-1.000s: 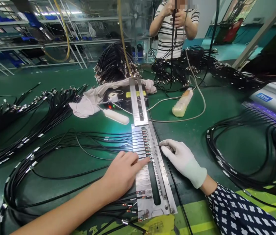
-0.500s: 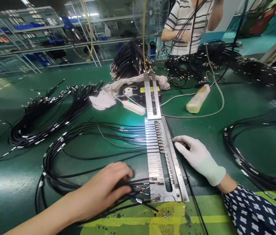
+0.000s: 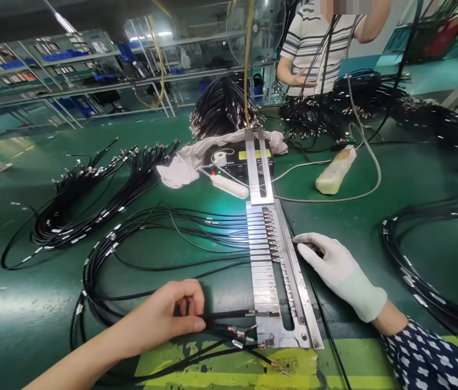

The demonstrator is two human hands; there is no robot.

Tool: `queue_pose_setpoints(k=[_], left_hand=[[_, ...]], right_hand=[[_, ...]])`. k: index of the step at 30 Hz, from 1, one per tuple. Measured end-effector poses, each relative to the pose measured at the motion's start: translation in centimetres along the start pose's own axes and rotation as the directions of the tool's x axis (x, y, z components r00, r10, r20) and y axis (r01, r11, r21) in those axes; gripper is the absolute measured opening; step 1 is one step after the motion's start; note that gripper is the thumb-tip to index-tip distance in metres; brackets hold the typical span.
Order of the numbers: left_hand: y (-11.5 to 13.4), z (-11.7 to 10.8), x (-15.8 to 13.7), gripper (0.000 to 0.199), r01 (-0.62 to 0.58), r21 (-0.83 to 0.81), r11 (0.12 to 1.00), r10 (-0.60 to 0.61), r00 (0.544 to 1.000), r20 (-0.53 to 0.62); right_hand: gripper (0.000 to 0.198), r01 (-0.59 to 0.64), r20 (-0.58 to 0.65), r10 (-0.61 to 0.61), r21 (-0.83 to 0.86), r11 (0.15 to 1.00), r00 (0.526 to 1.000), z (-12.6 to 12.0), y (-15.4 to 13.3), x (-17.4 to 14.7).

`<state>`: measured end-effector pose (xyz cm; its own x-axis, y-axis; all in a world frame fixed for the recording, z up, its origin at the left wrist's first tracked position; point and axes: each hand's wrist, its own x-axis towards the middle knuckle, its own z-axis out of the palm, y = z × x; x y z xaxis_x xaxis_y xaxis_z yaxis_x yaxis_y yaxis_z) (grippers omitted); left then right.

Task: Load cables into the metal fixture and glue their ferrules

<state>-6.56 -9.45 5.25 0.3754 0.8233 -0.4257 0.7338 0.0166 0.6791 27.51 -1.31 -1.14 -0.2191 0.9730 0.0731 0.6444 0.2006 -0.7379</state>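
My left hand [image 3: 172, 314], bare, has its fingers curled in and its thumb pinching black cables [image 3: 229, 313] whose stripped ends lie across the lower part of a slotted metal fixture [image 3: 267, 300]. Further up the fixture, several black cables [image 3: 224, 233] sit side by side in its grooves, their bared coloured wire ends at the slot. In a white glove, my right hand [image 3: 338, 271] rests beside the fixture's right rail, thumb and forefinger drawn together at its edge. More loose cable ends [image 3: 259, 355] lie below my left hand.
Behind the fixture are a black control box [image 3: 233, 162], a crumpled cloth [image 3: 178, 168] and a whitish block [image 3: 337, 170] on a cord. Cable bundles [image 3: 86, 206] lie left, a coil [image 3: 399, 254] right. A person in a striped shirt [image 3: 314, 43] stands across the table.
My left hand has drawn back slightly left, and its fingers have closed onto the cables. My right hand keeps its place at the rail. The whole view has shifted a little.
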Motion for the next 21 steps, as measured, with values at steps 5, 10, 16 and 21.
queue_pose_setpoints(k=[5,10,16,21], left_hand=[[-0.4,1.1,1.4,0.011,-0.073,0.022,0.997,0.076,0.984,-0.159],[0.3,3.7,3.4,0.010,-0.270,0.298,0.915,0.357,0.887,-0.293],[1.7,3.8,4.5,0.011,-0.339,0.321,0.884,0.437,0.842,-0.317],[2.4,2.4,6.0,0.020,-0.436,0.372,0.820,0.547,0.788,-0.283]], right_hand=[[0.022,0.015,-0.019,-0.016,-0.054,0.998,1.000,-0.2,-0.7,0.0],[0.023,0.010,-0.004,-0.010,-0.081,0.997,1.000,-0.3,-0.8,-0.1],[0.020,-0.016,-0.001,0.016,-0.066,0.998,1.000,-0.3,-0.7,0.0],[0.021,-0.020,-0.014,0.019,-0.072,0.997,1.000,-0.3,-0.9,0.0]])
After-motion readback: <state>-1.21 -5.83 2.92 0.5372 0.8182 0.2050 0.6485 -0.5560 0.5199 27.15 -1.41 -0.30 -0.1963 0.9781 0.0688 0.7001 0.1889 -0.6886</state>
